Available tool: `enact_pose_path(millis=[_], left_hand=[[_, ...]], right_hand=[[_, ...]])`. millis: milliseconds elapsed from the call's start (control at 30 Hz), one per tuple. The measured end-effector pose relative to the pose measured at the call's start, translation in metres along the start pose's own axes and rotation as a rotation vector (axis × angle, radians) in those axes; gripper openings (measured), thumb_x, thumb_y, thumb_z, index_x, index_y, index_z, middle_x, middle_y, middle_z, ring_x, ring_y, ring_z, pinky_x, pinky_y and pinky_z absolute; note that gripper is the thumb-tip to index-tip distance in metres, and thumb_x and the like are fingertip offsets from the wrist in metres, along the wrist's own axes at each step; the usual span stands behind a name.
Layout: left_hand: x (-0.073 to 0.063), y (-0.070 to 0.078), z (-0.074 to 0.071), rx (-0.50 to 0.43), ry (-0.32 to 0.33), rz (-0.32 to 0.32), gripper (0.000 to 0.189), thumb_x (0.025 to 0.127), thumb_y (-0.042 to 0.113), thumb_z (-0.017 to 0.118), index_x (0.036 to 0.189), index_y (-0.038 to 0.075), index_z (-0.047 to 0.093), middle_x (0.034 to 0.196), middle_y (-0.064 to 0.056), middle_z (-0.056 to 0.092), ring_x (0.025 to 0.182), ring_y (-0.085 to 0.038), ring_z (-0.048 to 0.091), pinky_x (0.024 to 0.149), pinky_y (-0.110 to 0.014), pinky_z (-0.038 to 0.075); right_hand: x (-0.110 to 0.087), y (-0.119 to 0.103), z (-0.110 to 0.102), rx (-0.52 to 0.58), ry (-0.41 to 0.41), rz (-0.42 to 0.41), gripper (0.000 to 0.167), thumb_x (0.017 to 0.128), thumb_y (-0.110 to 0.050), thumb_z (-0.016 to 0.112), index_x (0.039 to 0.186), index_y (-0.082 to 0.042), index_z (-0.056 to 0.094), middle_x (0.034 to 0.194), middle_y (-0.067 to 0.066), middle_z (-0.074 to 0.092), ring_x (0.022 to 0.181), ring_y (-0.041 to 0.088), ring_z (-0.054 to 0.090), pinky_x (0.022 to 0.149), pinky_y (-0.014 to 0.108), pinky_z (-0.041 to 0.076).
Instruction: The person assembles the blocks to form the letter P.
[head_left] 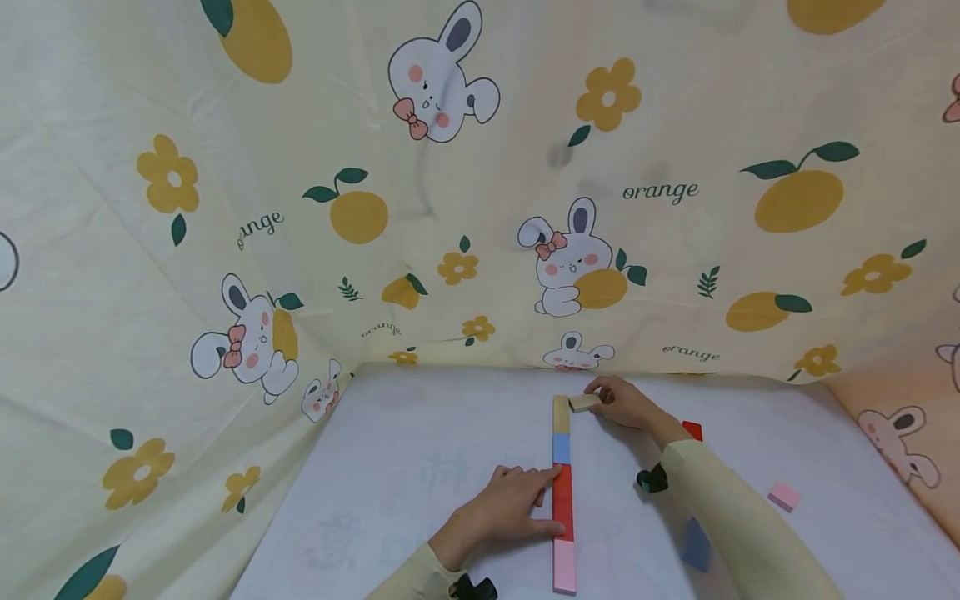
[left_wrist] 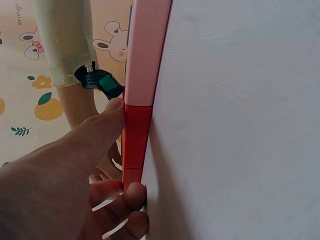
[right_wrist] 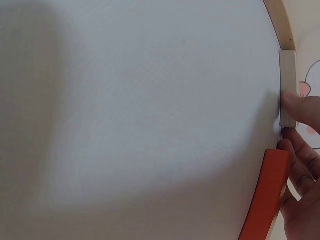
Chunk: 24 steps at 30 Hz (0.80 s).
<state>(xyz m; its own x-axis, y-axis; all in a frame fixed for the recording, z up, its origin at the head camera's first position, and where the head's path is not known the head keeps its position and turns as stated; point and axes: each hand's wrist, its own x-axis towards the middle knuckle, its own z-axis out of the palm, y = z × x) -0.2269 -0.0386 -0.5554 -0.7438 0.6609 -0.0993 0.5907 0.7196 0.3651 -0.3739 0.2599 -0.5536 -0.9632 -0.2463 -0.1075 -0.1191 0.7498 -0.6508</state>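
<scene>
A straight row of blocks runs away from me on the white tabletop: a pink block (head_left: 564,568) nearest, then red blocks (head_left: 564,502), a blue block (head_left: 561,448) and a tan wooden block (head_left: 561,415) at the far end. My left hand (head_left: 504,507) lies along the row's left side, thumb and index finger touching the red blocks. In the left wrist view, its thumb rests by the pink-red joint. My right hand (head_left: 626,403) pinches a plain wooden block (right_wrist: 288,90) between thumb and fingers; that block touches or nearly touches the row's far end, at an angle to it.
To the right lie a red block (head_left: 692,431), partly hidden by the right arm, a pink block (head_left: 784,497) and a blue block (head_left: 697,546) beside the sleeve. A patterned cloth (head_left: 465,250) rises behind the white tabletop (head_left: 390,442).
</scene>
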Motion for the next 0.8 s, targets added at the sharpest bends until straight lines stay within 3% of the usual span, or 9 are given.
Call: enact_pose_path(millis=[433, 667, 800], left_hand=[[0.001, 0.0, 0.002, -0.005, -0.004, 0.002, 0.089, 0.092, 0.07, 0.072, 0.165, 0.029, 0.043, 0.086, 0.017, 0.05, 0.082, -0.002, 0.045, 0.085, -0.032, 0.034], [0.002, -0.002, 0.003, -0.006, -0.013, 0.005, 0.089, 0.093, 0.071, 0.071, 0.166, 0.029, 0.042, 0.087, 0.017, 0.05, 0.084, -0.002, 0.046, 0.087, -0.032, 0.034], [0.001, -0.003, 0.002, -0.012, -0.022, -0.005, 0.09, 0.093, 0.071, 0.07, 0.166, 0.03, 0.04, 0.088, 0.017, 0.051, 0.085, -0.003, 0.046, 0.087, -0.033, 0.034]], right_hand=[[-0.002, 0.006, -0.004, 0.022, -0.014, 0.044, 0.04, 0.101, -0.021, 0.077, 0.138, -0.013, 0.065, 0.119, 0.013, 0.062, 0.108, 0.03, 0.056, 0.097, 0.047, 0.053], [-0.011, 0.01, -0.02, 0.002, -0.011, 0.042, 0.045, 0.101, -0.022, 0.076, 0.142, -0.008, 0.062, 0.123, 0.016, 0.063, 0.111, 0.033, 0.057, 0.099, 0.05, 0.053], [-0.018, 0.015, -0.03, -0.007, 0.0, 0.034, 0.041, 0.102, -0.022, 0.075, 0.138, -0.007, 0.064, 0.121, 0.015, 0.063, 0.108, 0.031, 0.057, 0.093, 0.046, 0.054]])
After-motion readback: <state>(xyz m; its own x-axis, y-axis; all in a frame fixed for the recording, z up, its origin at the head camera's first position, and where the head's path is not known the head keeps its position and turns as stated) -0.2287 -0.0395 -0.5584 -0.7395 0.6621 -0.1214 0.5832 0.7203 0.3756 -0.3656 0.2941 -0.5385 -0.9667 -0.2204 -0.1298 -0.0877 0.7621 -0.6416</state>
